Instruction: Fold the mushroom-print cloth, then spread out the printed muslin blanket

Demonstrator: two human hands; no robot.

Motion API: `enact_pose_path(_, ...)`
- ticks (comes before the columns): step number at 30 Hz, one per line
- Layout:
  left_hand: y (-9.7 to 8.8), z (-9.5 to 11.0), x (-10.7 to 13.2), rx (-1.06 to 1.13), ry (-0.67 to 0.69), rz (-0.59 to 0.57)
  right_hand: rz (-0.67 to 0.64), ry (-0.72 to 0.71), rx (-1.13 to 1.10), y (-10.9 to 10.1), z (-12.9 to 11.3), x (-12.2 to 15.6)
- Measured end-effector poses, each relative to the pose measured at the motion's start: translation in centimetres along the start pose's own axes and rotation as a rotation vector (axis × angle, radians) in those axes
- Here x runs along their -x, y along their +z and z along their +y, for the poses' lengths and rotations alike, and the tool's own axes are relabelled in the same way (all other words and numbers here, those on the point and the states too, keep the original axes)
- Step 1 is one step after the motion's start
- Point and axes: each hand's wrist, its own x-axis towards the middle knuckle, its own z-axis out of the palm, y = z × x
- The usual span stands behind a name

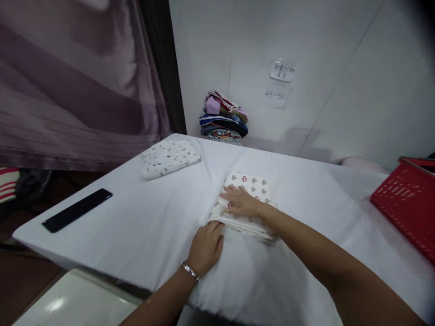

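A folded white cloth (261,183) printed with grey and red mushrooms lies on the white-covered table in front of me. My right hand (240,202) rests flat on top of it, fingers spread. At the cloth's near left corner is my left hand (205,248), with a silver bracelet on the wrist. Its fingers are bent and close together, the fingertips touching the cloth's edge, while the thumb sits apart on the table. Several folded layers show along the near edge. Part of the print is hidden under my right hand and forearm.
Another folded white cloth (171,157) with a small print lies at the far left of the table (136,226). A long black object (77,210) is near the left edge. A red plastic basket (404,199) stands at the right. Folded fabrics (224,118) are stacked beyond the far edge.
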Motion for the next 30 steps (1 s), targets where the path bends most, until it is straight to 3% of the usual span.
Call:
enact_pose_path(3, 0.2, -0.2, -0.1, -0.009, 0.02, 0.011, 0.012, -0.002, 0.077, 0.5, 1.5, 2.4)
enact_pose_path(7, 0.4, -0.5, -0.1, -0.021, 0.031, 0.039, 0.033, 0.034, 0.142, 1.1, 3.4, 3.1)
enact_pose_path(15, -0.5, -0.4, -0.7, -0.016, 0.166, 0.226, 0.007, 0.108, 0.02, 0.3, 1.7, 2.9)
enact_pose_path(22, -0.4, -0.3, -3.3, -0.03, 0.253, 0.1, 0.145, 0.104, -0.164, 0.2, -1.5, 8.0)
enact_pose_path(26, 0.0, -0.7, -3.6, -0.016, 0.251, 0.068, 0.169, 0.078, -0.07, 0.8, -2.0, 11.9)
enact_pose_path(30, 0.1, -1.0, -3.8, -0.006, 0.262, 0.069, 0.185, 0.097, 0.076, 1.7, -0.9, 13.8)
